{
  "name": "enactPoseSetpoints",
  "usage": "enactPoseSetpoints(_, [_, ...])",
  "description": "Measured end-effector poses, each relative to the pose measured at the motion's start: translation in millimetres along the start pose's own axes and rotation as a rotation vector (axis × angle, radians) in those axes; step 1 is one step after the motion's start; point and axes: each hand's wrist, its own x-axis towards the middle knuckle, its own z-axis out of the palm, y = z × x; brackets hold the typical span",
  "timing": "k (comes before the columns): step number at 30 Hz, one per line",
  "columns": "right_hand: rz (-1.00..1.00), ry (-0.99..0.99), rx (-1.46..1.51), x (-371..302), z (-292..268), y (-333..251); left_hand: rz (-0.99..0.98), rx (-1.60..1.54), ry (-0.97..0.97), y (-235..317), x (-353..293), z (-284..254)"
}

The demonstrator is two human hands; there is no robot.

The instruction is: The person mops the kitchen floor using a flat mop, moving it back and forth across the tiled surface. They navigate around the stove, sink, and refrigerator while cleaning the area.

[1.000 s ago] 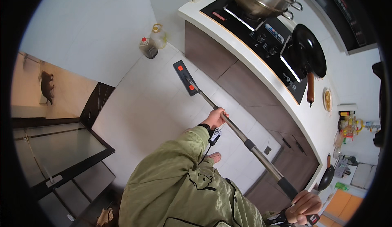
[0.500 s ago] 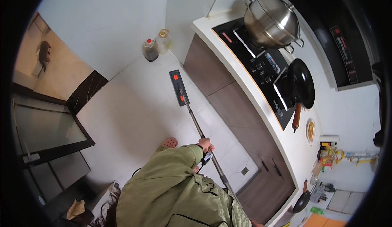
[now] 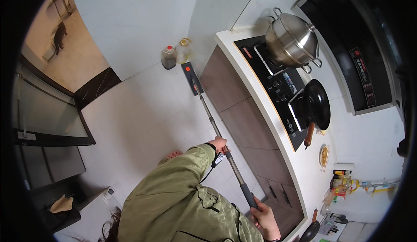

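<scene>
I hold a flat mop by its long pole [image 3: 236, 170] with both hands. My left hand [image 3: 220, 143] is closed round the middle of the pole, a small device with a display hanging at its wrist. Lower down, my right hand [image 3: 264, 218] grips the dark grey handle near the pole's end. The mop's dark rectangular head [image 3: 190, 76], with red-orange patches on top, lies on the white tiled floor. It is by the cabinet base, close to a bottle of dark liquid with a red cap [image 3: 169, 58] and a jug of yellowish liquid [image 3: 183, 50].
Brown cabinets [image 3: 245, 120] run along the right under a white counter [image 3: 278, 126]. On the black gas stove [image 3: 278, 81] stand a steel steamer pot [image 3: 292, 40] and a black wok [image 3: 319, 105]. A glass door [image 3: 50, 107] stands at the left; a cat [image 3: 59, 37] is beyond the doorway.
The mop head has slid forward along the cabinets, nearer the corner bottles. My left hand has moved forward with the pole, and my right hand on the handle has come into view.
</scene>
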Motion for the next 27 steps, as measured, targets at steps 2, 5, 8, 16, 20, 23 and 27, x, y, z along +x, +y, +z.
enactPoseSetpoints(2, [-0.005, 0.021, -0.136, -15.7, -6.4, -5.4, 0.004, 0.227, -0.014, -11.4, 0.4, 9.8])
enactPoseSetpoints(5, [0.057, 0.045, -0.311, -49.0, -29.0, -11.3, -0.048, 0.455, -0.227, -38.1, -7.9, 23.8])
enactPoseSetpoints(8, [0.030, 0.129, -0.297, -97.2, -55.8, -10.0, -0.231, 0.502, -0.605, -59.9, -21.6, 35.6])
enactPoseSetpoints(16, [0.086, 0.118, -0.296, -60.9, -26.5, -47.3, -0.044, 0.182, -0.110, -31.1, -11.2, 41.9])
enactPoseSetpoints(20, [0.069, 0.110, -0.155, -5.7, -6.4, -62.6, 0.054, 0.211, 0.028, 28.5, 21.2, 14.3])
enactPoseSetpoints(23, [0.043, 0.080, -0.141, 10.6, -8.8, -49.6, 0.076, 0.262, -0.048, 35.4, 34.7, 5.1])
enactPoseSetpoints(27, [0.034, 0.058, -0.199, -8.5, -12.3, -18.7, 0.042, 0.271, 0.021, -5.3, 19.1, 13.8])
